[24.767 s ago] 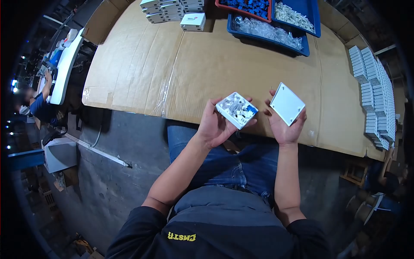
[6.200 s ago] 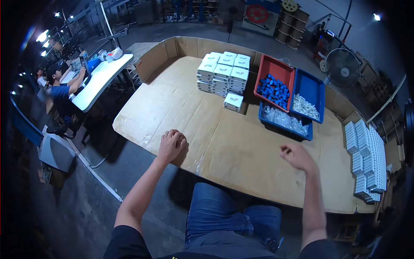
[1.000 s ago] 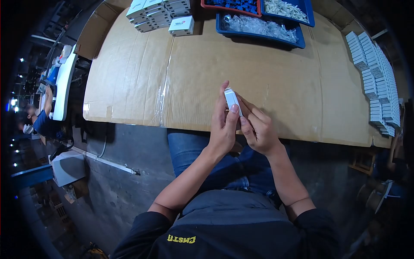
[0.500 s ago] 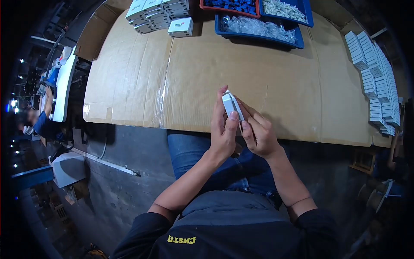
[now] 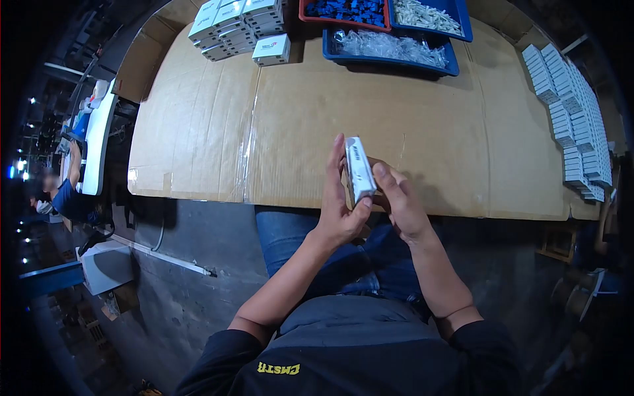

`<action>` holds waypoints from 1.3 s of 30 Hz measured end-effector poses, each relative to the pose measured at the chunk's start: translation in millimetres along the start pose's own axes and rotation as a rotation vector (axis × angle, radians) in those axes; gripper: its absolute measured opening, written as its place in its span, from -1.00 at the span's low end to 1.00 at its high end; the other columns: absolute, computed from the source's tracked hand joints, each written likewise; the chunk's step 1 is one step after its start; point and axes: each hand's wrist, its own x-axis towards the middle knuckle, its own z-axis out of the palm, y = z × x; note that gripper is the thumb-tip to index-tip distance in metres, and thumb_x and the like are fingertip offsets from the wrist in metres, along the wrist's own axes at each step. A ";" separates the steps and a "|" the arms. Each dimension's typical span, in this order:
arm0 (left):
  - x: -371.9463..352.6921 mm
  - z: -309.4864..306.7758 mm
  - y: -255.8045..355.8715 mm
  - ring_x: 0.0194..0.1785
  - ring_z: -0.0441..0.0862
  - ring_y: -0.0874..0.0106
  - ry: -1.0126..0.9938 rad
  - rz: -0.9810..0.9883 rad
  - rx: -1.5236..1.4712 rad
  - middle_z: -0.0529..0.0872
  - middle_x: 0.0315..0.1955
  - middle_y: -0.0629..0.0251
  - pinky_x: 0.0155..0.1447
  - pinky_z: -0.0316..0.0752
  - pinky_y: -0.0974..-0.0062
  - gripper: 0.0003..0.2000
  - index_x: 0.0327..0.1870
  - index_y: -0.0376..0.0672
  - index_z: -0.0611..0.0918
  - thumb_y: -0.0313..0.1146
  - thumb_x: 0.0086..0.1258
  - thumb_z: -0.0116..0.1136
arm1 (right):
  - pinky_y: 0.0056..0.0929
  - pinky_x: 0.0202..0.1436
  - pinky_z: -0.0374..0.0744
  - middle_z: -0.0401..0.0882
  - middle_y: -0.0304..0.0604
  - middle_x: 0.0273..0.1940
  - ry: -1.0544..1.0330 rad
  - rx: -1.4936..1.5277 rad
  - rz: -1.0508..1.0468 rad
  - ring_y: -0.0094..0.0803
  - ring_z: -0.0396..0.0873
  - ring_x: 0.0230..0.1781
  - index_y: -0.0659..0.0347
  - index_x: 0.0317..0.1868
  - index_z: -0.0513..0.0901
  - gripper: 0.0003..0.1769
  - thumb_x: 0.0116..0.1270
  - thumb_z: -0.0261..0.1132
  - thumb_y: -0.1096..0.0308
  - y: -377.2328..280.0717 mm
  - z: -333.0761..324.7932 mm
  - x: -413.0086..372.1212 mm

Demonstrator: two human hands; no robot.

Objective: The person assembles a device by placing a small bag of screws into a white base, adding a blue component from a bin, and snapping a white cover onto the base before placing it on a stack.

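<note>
A small white box (image 5: pixel 360 169) with dark print on its face is held upright between my two hands, just above the table's front edge. My left hand (image 5: pixel 340 208) holds its left side and lower end, with the thumb at the bottom corner. On the other side, my right hand (image 5: pixel 401 202) grips the box's right edge, thumb raised near the face and some fingers hidden behind it.
White boxes (image 5: pixel 234 28) are stacked at the back left. Red (image 5: pixel 343 24) and blue trays (image 5: pixel 389 56) hold blue parts, pale parts and clear plastic pieces. Stacked small white boxes (image 5: pixel 574 119) line the right side. A person (image 5: pixel 69 188) works at another table on the left.
The white box has turned so that its printed face shows, and its flap no longer stands out. My right thumb has moved up along the box.
</note>
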 end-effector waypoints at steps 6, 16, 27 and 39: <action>-3.4 -7.6 -8.0 0.33 0.53 -0.03 0.106 0.079 0.248 0.49 0.36 -0.21 0.38 0.45 0.06 0.11 0.56 -0.48 0.28 0.48 0.36 0.15 | -0.34 0.39 0.54 0.44 0.03 0.43 0.003 0.120 -0.073 -0.33 0.51 0.39 0.40 0.54 0.33 -0.30 0.56 0.38 0.25 15.6 22.3 -2.8; -7.6 -11.0 -20.6 0.21 0.61 -0.03 0.232 0.235 0.278 0.59 0.22 -0.23 0.27 0.53 0.07 0.22 0.39 -0.55 0.44 0.68 0.20 0.09 | -0.30 0.45 0.52 0.51 0.02 0.38 0.103 0.183 -0.143 -0.26 0.49 0.44 0.42 0.45 0.39 -0.36 0.53 0.44 0.29 21.4 54.4 -13.7; -4.1 -7.0 -12.4 0.12 0.65 -0.06 0.297 0.286 0.221 0.63 0.10 -0.28 0.21 0.56 0.08 -0.15 0.29 -0.60 0.49 0.26 0.48 0.01 | -0.55 0.19 0.56 0.70 -0.05 0.17 0.135 -0.043 -0.189 -0.58 0.61 0.09 0.48 0.46 0.48 -0.47 0.69 0.22 0.25 25.1 58.4 -24.6; -3.9 -7.6 -7.0 0.03 0.67 -0.07 0.290 0.385 0.328 0.70 -0.03 -0.25 0.13 0.60 0.08 -0.28 0.18 -0.59 0.53 0.05 0.32 -0.03 | -0.49 0.32 0.52 0.65 0.03 0.29 0.109 -0.106 -0.279 -0.44 0.60 0.23 0.48 0.56 0.35 -0.41 0.77 0.02 0.19 32.9 58.1 -31.3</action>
